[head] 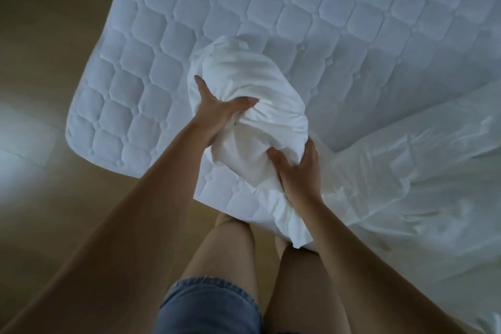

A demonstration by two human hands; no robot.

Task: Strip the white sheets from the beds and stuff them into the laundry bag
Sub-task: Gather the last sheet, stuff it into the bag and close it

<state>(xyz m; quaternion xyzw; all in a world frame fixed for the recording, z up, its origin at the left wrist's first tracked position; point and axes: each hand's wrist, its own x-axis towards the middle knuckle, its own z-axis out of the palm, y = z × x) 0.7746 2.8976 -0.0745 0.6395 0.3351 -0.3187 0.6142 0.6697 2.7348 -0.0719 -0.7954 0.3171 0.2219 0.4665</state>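
Gripped bunched white sheet (244, 78) above bare mattress (244, 8) corner, fingers of left hand (217, 114) and right hand (296, 171) curled into cloth. Stripping here probably done. Needed carrying to laundry bag, not in view.

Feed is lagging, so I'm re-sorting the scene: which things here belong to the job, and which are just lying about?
Job: bundled sheet, gripped by left hand and right hand; spread white sheet on the right.
Just there: bare quilted mattress; wooden floor.
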